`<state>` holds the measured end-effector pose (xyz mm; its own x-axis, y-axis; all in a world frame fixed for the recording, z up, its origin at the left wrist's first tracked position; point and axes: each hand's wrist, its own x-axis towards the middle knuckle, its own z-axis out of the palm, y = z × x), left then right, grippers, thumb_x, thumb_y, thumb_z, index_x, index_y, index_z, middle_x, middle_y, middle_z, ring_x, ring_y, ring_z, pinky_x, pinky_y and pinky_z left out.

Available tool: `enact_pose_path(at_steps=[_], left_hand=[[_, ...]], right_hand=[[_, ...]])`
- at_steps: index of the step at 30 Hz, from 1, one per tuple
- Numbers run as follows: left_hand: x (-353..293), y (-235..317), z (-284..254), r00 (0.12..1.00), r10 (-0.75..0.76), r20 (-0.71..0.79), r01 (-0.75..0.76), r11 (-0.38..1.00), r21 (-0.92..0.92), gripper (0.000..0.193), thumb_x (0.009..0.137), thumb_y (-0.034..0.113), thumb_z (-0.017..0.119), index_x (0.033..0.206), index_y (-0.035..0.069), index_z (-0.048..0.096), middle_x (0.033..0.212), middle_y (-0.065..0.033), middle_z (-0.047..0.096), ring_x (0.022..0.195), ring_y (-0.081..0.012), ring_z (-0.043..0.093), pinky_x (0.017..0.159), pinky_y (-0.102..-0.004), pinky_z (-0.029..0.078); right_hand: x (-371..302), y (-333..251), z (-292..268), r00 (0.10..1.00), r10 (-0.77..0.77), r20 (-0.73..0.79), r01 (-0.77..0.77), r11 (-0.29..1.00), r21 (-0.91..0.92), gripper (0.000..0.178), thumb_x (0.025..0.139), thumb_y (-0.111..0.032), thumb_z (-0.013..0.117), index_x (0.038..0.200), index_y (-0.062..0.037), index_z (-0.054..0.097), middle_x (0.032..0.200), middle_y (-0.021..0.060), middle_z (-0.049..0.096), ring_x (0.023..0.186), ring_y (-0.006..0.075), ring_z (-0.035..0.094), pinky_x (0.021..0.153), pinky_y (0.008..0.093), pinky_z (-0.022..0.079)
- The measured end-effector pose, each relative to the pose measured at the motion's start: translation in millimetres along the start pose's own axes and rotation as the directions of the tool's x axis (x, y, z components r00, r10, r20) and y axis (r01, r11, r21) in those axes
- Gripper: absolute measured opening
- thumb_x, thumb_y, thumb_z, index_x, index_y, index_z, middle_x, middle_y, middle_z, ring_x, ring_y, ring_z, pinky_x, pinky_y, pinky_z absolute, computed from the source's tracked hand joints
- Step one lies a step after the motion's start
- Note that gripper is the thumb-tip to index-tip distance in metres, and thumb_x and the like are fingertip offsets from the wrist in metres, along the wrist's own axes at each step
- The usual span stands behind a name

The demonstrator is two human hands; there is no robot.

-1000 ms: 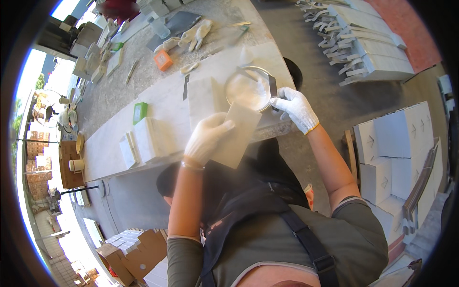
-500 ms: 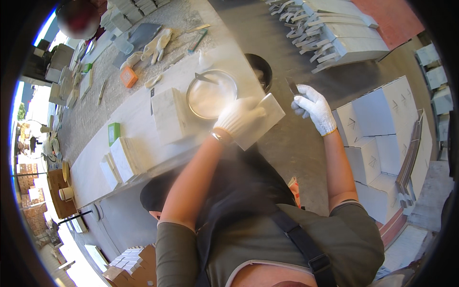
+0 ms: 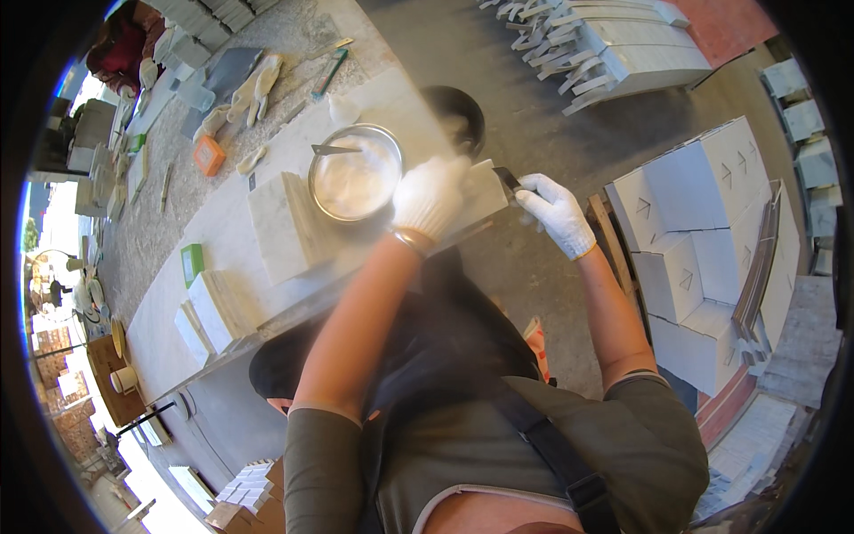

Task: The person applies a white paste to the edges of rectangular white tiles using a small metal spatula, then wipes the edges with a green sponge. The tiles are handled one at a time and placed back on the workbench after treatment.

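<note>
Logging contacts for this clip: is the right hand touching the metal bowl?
Apart: the head view shows the right hand well right of the metal bowl, with the left hand and pale tile between them.

L hand [image 3: 431, 198] is being blurred; tile [image 3: 487, 189] is being part. hidden by it; block stack [image 3: 203, 20] is being cropped @ top.

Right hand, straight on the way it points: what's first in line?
Likely the pale tile in the left hand. The dark tool in the right hand appears right at the tile's edge; depth leaves actual contact unclear.
</note>
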<state>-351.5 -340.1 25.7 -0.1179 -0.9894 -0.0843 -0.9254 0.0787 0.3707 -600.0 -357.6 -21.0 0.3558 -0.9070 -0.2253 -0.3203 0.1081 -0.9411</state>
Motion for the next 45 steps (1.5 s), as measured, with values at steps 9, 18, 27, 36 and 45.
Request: enact_pose_path(at_steps=[9,18,27,36,45], left_hand=[[-13.9,1.3,21.3,0.933,0.169,-0.319,-0.149,0.985,0.086,0.031,0.080,0.021,0.073,0.107,0.007,0.066,0.104,-0.0139,0.069,0.099,-0.0379,0.068,0.082,-0.0499,0.056],[-48.3,-11.7,24.2,0.948,0.165,-0.273,-0.194,0.978,-0.082,0.068,0.073,0.039,0.086,0.130,0.009,0.065,0.137,-0.0149,0.061,0.129,-0.0402,0.057,0.104,-0.0516,0.050],[-50.5,-17.0,31.7,0.941,0.149,-0.303,-0.192,0.974,-0.116,0.072,0.076,0.043,0.086,0.137,0.009,0.064,0.146,-0.0160,0.060,0.136,-0.0409,0.055,0.110,-0.0504,0.048],[-48.7,-18.7,34.6,0.930,0.163,-0.330,-0.198,0.977,-0.076,0.071,0.076,0.041,0.086,0.136,0.009,0.065,0.144,-0.0150,0.062,0.131,-0.0388,0.057,0.106,-0.0483,0.051],[-48.6,-19.4,34.9,0.930,0.153,-0.334,-0.193,0.977,-0.090,0.071,0.076,0.043,0.086,0.135,0.008,0.066,0.145,-0.0163,0.062,0.134,-0.0399,0.057,0.109,-0.0486,0.050]], right_hand=[[-1.1,-4.3,10.1,1.000,0.022,0.000,-0.022,0.999,0.039,0.033,0.103,-0.023,0.068,0.132,-0.0082,0.069,0.097,-0.0001,0.073,0.074,0.0068,0.065,0.059,0.0228,0.048],[6.0,-19.4,-6.7,0.990,-0.085,0.109,0.099,0.987,-0.130,0.038,0.100,-0.010,0.068,0.138,-0.0062,0.070,0.132,0.0078,0.073,0.117,0.0153,0.067,0.102,0.0300,0.051],[15.4,-32.1,-7.9,0.967,-0.182,0.178,0.228,0.931,-0.285,0.033,0.100,-0.009,0.069,0.133,-0.0109,0.075,0.100,-0.0008,0.076,0.080,0.0050,0.063,0.071,0.0240,0.054],[11.3,-31.3,-11.3,0.920,-0.326,0.216,0.389,0.825,-0.411,0.033,0.097,-0.007,0.071,0.130,-0.0089,0.076,0.106,0.0056,0.078,0.083,0.0131,0.070,0.079,0.0288,0.057],[-5.4,-31.3,-26.4,0.925,-0.310,0.221,0.380,0.799,-0.466,0.033,0.096,-0.005,0.072,0.129,-0.0086,0.076,0.105,0.0063,0.078,0.083,0.0144,0.071,0.079,0.0291,0.058]])
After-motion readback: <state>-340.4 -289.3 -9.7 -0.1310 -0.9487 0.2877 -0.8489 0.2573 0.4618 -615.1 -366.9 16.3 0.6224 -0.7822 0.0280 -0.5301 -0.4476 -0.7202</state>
